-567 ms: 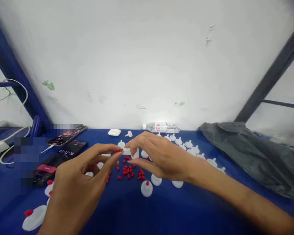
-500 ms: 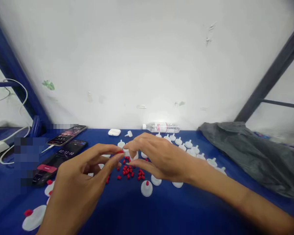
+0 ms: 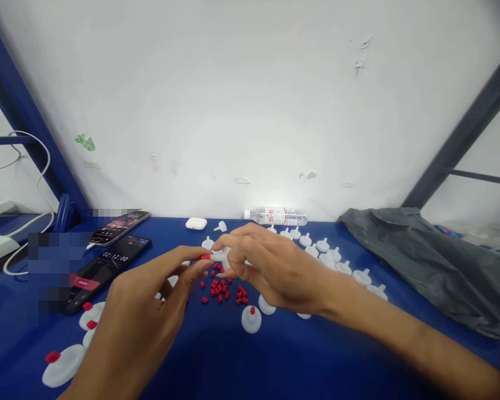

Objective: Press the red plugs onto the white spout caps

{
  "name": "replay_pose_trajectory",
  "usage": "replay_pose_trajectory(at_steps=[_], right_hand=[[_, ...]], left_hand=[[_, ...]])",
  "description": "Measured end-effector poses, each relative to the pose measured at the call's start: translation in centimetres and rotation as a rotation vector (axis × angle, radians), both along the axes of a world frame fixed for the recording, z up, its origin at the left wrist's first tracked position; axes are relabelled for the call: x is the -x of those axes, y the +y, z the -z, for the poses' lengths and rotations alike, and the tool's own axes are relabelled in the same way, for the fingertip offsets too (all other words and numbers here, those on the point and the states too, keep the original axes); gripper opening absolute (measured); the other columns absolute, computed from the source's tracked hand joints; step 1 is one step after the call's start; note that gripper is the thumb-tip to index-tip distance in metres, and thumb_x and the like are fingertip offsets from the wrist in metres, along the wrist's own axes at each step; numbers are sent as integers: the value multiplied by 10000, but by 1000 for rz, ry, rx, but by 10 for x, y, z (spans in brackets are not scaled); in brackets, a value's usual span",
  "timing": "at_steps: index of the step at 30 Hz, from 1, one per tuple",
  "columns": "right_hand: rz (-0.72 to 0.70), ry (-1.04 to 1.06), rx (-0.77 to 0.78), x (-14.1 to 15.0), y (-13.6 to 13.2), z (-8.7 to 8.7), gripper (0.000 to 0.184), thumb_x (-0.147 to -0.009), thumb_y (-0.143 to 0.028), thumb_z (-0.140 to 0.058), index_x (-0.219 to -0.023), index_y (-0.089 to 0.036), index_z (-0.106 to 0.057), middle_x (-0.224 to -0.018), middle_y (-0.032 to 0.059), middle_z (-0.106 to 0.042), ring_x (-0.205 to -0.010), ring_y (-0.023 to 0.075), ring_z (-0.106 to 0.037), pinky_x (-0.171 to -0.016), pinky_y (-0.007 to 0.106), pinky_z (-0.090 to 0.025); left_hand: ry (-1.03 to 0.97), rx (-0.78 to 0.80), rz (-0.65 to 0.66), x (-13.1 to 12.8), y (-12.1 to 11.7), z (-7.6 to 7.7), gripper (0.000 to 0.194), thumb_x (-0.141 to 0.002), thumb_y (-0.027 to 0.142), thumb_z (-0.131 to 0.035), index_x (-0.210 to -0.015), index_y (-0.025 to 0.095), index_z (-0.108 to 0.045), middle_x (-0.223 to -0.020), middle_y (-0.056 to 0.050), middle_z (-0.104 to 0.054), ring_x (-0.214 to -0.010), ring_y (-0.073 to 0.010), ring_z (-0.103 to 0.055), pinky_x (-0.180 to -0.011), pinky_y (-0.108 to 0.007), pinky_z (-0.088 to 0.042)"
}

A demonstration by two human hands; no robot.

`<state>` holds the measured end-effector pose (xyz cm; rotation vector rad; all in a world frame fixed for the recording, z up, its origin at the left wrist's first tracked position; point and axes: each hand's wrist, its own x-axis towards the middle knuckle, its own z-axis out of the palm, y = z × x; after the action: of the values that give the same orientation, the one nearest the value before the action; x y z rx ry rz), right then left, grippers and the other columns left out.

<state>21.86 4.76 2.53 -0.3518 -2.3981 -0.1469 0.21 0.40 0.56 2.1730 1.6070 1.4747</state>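
Your left hand [image 3: 135, 314] pinches a red cap [image 3: 205, 256] between thumb and fingertip, at the spout of a white funnel [image 3: 224, 258]. Your right hand [image 3: 279, 266] has its fingers curled and closed on that funnel's wide end. Both pieces are above the blue table [image 3: 241, 366], over loose red caps [image 3: 220, 290], with more funnels [image 3: 334, 254] lying to the right.

A white funnel-shaped piece [image 3: 224, 259], partly hidden, lies sideways, its tip at a red cap [image 3: 205, 256].
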Motion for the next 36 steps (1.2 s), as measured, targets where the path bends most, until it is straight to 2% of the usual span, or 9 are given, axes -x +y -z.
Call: replay_pose_trajectory(at_steps=[4,8,14,20,22,26,30,33,36], right_hand=[[38,-38,-205,4,-5,-5,354,-1031,-1,-350,-881,-259,-542,-917,14,-692,-985,160,-687,-919,282,-626],[101,-51,-378,10,-12,-6,374,-1057,-87,-393,-853,-252,-659,-963,47,-712,-959,174,-718,-969,300,-625],[126,-33,-382,14,-21,0,398,-972,-3,-433,-934,-265,-730,-880,31,-721,-998,187,-726,-991,347,-629],[144,-4,-414,19,-28,3,464,-1015,-37,-409,-719,-259,-689,-799,12,-729,-907,187,-740,-941,339,-647],[139,27,-412,20,-27,5,470,-1009,-20,-382,-742,-243,-699,-843,35,-746,-923,191,-739,-938,342,-641],[102,-43,-373,14,-12,8,402,-1047,-44,-375,-988,-215,-733,-1063,59,-764,-987,183,-716,-947,334,-616],[163,-199,-148,-1,18,10,415,-1006,-1,-440,-1269,-227,-667,-1245,91,-712,-1091,224,-682,-953,395,-589],[282,-217,110,-12,42,16,462,-1008,8,-392,-1366,-188,-608,-1259,121,-697,-1069,226,-686,-918,409,-587],[345,-214,221,-20,59,25,382,-1139,-216,-324,-1351,-130,-629,-1266,142,-721,-1095,244,-702,-965,443,-575]], left_hand=[[94,-111,124,-3,-1,5,268,-1020,348,-478,-779,321,-590,-587,88,-614,-451,-146,-528,-472,-278,-412],[64,-39,233,-4,-4,4,360,-1065,326,-420,-712,302,-491,-547,100,-502,-426,-136,-437,-428,-264,-351],[3,74,286,-2,-7,2,413,-1067,387,-421,-683,294,-544,-554,95,-519,-454,-138,-460,-437,-253,-366],[-49,93,289,-2,-6,0,449,-1054,462,-427,-656,293,-548,-541,85,-558,-439,-142,-494,-419,-248,-402],[-57,93,298,-2,-5,0,464,-1051,475,-434,-638,292,-540,-530,87,-564,-428,-139,-501,-410,-249,-399],[-11,142,265,1,-4,4,502,-1056,533,-392,-645,302,-565,-532,88,-569,-442,-150,-515,-440,-276,-396],[151,289,10,5,0,7,547,-1023,626,-233,-688,308,-527,-605,48,-628,-566,-222,-605,-570,-359,-404],[406,473,-77,7,2,17,461,-1015,496,-193,-759,315,-532,-706,10,-674,-684,-282,-666,-675,-416,-425],[568,485,-16,11,4,41,446,-996,361,-200,-910,302,-634,-969,-77,-735,-773,-301,-717,-696,-428,-473]])
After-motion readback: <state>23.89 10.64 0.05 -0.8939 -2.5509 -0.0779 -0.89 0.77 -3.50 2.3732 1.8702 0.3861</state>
